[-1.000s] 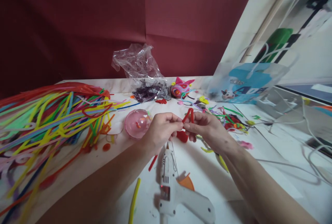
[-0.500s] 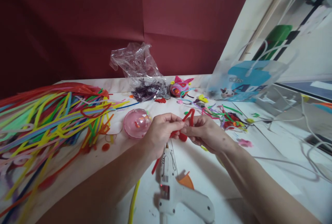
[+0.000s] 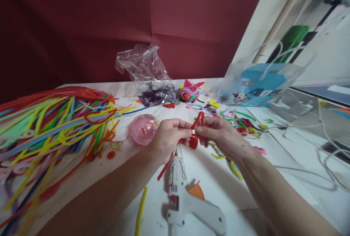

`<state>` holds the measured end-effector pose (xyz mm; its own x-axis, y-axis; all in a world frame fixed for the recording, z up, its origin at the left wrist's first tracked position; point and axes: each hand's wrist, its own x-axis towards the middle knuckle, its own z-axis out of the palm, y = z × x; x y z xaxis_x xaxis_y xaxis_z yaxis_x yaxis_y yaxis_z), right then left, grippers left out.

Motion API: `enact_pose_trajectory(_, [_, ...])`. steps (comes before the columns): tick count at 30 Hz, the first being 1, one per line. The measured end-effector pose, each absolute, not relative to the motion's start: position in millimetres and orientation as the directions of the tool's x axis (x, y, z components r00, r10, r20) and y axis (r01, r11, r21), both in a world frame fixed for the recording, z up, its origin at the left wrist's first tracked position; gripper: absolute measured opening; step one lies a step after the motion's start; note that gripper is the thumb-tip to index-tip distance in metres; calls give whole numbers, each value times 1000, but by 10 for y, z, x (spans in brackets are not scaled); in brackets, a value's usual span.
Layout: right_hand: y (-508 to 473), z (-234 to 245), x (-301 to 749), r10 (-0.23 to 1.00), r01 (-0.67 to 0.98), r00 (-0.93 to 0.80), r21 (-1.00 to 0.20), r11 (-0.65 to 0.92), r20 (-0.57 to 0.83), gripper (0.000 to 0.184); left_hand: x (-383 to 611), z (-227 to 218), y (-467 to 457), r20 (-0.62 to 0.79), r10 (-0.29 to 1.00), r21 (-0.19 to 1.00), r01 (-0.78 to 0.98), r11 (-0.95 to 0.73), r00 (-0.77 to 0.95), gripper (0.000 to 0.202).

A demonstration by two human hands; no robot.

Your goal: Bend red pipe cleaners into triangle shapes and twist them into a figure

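Note:
Between my two hands is a red pipe cleaner [image 3: 197, 120], bent into a narrow pointed loop that stands up above the fingertips. My left hand [image 3: 174, 136] pinches it from the left, and a loose red end hangs down below that palm. My right hand [image 3: 216, 133] pinches the other side of the loop between thumb and fingers. A red rounded piece [image 3: 193, 142] shows just under the fingertips; whether it joins the pipe cleaner I cannot tell. Below the hands a white glue gun [image 3: 177, 196] lies on the table, nozzle pointing away from me, a small red light showing.
A heap of coloured pipe cleaners [image 3: 62, 126] covers the left side. Beyond my left hand sits a pink transparent bowl [image 3: 136, 128]. A clear plastic bag [image 3: 144, 65], a pink decorated ball [image 3: 190, 92] and a blue-printed bag [image 3: 262, 86] stand behind. An orange piece [image 3: 197, 191] lies by the glue gun.
My right hand has shifted slightly right, opening a small gap between the hands. The loop has tilted a little, and more of the red end shows below my left hand.

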<state>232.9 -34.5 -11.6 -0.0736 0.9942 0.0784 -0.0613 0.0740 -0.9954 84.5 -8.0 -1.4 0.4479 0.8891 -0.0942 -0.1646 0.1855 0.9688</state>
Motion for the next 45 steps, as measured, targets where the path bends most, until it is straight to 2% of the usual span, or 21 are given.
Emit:
enact_pose_trajectory(3, [-330,-111,2374,992,-160,44,-979,126,120,14,854,-15,-97,-94,894,977,-134,168,439,7])
enact_pose_trajectory(5, [-323,-112,2405,991,-227,56,-965,134,125,14,859,-22,-106,-92,892,979,-121,161,443,6])
enact_pose_trajectory(13, [-324,-67,2466,995,-389,-89,-921,9,48,23,867,-17,-118,-133,871,976,-89,197,472,7])
enact_pose_trajectory(21, [-315,-106,2423,994,-302,-86,-953,39,68,17,872,-8,-137,-39,920,989,-114,90,389,4])
enact_pose_trajectory(27, [-339,-114,2385,996,-154,-70,-987,35,46,22,880,-2,-139,1,951,988,-150,48,309,5])
enact_pose_trajectory(33, [-337,-118,2395,996,-116,-83,-993,23,33,23,879,-40,-120,14,958,982,-184,41,286,5])
enact_pose_trajectory(36, [-339,-107,2418,997,-138,-72,-990,25,35,22,882,-46,-127,0,945,989,-140,48,327,6])
enact_pose_trajectory(40, [-345,-83,2438,997,-254,-18,-965,69,76,26,895,-77,-134,10,941,998,-61,12,339,5])
enact_pose_trajectory(45, [-357,-56,2430,1000,-307,-23,-952,0,8,27,890,-125,-127,55,923,997,21,-68,381,4])
